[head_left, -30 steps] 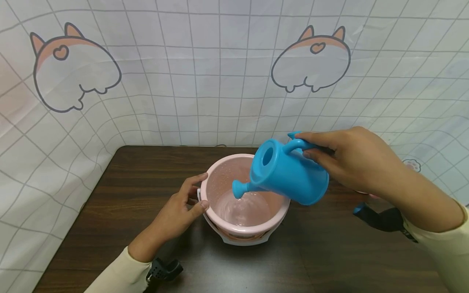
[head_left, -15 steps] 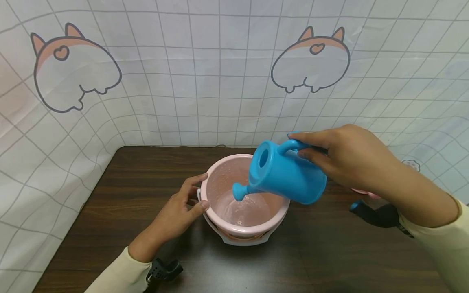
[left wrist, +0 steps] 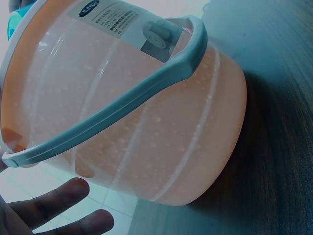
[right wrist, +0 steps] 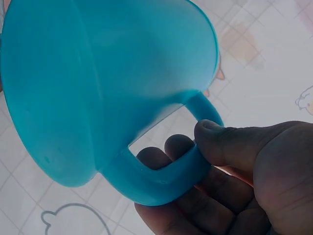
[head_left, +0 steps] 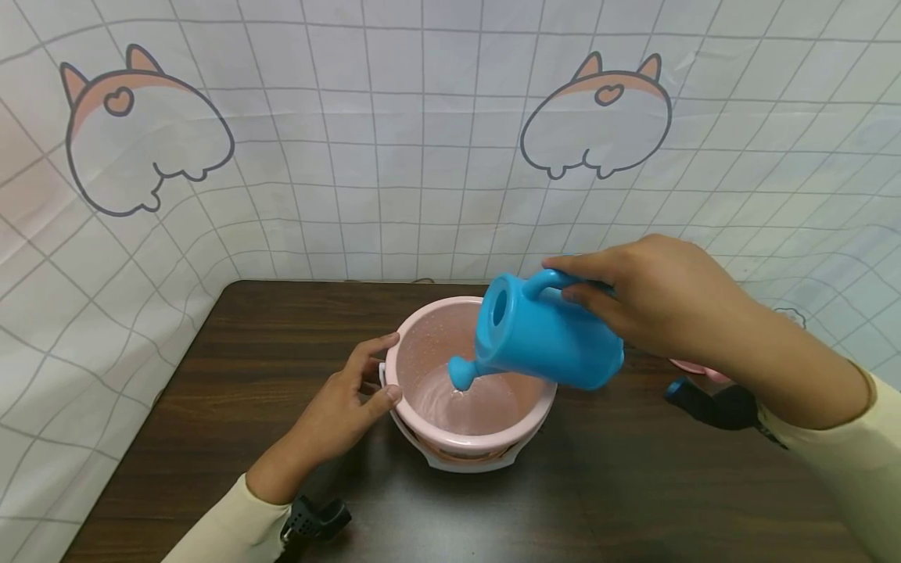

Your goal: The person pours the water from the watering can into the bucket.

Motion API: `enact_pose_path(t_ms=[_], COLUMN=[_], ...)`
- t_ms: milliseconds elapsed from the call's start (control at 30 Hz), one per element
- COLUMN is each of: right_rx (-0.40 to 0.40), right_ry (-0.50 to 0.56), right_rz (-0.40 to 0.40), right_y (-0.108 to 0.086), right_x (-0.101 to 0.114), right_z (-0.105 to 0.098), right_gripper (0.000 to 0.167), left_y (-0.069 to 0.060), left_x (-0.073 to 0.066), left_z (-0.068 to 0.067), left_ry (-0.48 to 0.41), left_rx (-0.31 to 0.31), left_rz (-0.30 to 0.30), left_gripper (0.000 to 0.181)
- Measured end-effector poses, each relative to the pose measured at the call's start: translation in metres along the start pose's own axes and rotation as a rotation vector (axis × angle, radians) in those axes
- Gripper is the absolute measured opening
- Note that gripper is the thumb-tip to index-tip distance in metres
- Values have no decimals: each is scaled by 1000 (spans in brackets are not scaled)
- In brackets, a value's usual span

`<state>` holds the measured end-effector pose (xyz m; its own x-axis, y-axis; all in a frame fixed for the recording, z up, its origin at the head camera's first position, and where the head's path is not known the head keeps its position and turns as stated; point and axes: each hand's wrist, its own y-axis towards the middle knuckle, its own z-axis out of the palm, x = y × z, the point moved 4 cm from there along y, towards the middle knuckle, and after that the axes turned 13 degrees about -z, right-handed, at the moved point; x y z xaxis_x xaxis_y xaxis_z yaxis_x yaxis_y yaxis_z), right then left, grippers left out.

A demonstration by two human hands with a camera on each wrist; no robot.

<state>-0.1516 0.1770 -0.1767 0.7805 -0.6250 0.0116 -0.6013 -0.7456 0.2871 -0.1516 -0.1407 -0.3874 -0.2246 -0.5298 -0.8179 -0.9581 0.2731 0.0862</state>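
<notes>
A pale pink bucket (head_left: 470,444) stands on the dark wooden table, with some water (head_left: 472,414) in its bottom. My left hand (head_left: 338,414) rests its thumb and a fingertip on the bucket's left rim. In the left wrist view, two other fingers (left wrist: 63,196) stretch out apart from the bucket wall, below its grey handle (left wrist: 112,112). My right hand (head_left: 655,297) grips the handle of a blue watering can (head_left: 552,336), thumb on one side and fingers curled round the other. The can tilts left, its spout head (head_left: 461,374) over the bucket; small ripples show just below it.
Behind my right wrist, a pink object (head_left: 693,366) lies partly hidden on the table (head_left: 281,328). A white grid-patterned cloth (head_left: 436,156) with cartoon animals hangs along the back and sides. Dark straps with protruding parts (head_left: 320,518) sit on both wrists.
My right hand has moved slightly left, tilting the watering can farther; its spout head has dipped a little. Ripples in the bucket look smaller. My left hand has stayed on the rim.
</notes>
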Motion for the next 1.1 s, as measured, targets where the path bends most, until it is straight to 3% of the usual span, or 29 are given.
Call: enact_pose_path(t_ms=[1100], right_rx=[271], right_ry=[-126], right_rz=[59], right_y=[41], right_x=[13], right_z=[-8], right_gripper=[38], left_y=[0], left_x=[-1], left_z=[0], left_ry=[6], left_rx=[-4], left_rz=[2], left_gripper=[63])
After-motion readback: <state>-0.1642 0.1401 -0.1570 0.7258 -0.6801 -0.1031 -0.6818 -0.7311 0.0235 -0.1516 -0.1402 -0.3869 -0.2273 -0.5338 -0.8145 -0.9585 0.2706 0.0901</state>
